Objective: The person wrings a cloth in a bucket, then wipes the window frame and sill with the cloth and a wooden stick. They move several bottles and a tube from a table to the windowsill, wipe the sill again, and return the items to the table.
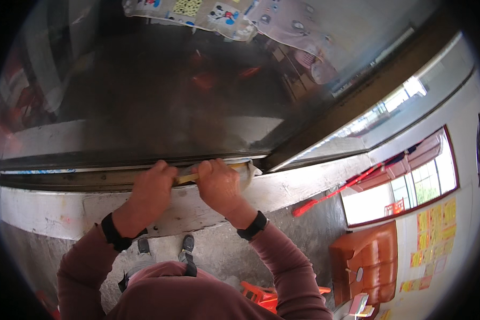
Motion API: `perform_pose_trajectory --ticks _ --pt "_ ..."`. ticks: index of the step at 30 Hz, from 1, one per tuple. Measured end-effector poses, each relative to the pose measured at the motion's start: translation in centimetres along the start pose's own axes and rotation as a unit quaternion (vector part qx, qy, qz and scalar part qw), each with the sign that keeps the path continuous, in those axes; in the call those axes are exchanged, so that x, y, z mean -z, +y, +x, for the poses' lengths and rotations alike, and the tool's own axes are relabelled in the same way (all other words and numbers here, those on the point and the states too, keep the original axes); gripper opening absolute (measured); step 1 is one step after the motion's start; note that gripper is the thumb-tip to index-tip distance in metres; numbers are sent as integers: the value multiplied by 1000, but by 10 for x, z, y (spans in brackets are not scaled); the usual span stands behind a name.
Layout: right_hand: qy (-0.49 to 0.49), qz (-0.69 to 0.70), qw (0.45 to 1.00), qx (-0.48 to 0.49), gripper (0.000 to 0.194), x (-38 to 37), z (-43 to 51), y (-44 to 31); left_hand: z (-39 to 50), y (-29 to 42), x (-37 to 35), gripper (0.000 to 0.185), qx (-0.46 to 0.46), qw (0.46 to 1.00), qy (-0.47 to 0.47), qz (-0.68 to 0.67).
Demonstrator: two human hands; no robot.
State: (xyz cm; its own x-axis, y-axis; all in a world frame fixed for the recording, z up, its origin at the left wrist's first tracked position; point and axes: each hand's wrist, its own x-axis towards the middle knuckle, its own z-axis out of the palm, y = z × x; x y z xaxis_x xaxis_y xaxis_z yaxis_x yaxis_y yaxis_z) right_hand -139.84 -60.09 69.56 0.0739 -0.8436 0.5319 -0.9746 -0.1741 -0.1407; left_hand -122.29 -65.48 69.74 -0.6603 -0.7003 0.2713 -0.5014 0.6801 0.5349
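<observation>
At the window's bottom track, my left hand is closed around the left part of a thin yellowish strip, perhaps wood. My right hand grips the same strip a little to the right, together with a pale cloth that lies around its right end. The strip lies along the track, above the white sill. The glass pane of the window stands in front of both hands. My fingertips are partly hidden.
A dark window frame post slants up at the right. Below the sill are an orange-red plastic stool and, further right, a brown leather sofa. A red-handled broom leans near the sill. Patterned cloths show through the glass.
</observation>
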Motion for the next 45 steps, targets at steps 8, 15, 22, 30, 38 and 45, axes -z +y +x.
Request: perform_pose_trajectory --ticks 8,15,22,30,38,45 --pt "-9 -1 1000 12 18 47 17 12 -5 20 -13 28 -76 992 14 95" --pt "93 387 891 -218 44 123 18 43 11 53 -21 28 -236 953 68 177" --pt "88 437 859 -250 42 150 -2 54 45 80 -72 16 -260 930 34 258" --pt "71 525 831 -169 40 162 -21 79 78 87 -90 10 -196 971 12 134" --pt "58 548 827 -113 43 145 -39 92 84 98 -91 11 -116 987 9 112" --pt "126 439 886 -83 43 122 -35 94 85 98 -89 18 -103 988 -1 112"
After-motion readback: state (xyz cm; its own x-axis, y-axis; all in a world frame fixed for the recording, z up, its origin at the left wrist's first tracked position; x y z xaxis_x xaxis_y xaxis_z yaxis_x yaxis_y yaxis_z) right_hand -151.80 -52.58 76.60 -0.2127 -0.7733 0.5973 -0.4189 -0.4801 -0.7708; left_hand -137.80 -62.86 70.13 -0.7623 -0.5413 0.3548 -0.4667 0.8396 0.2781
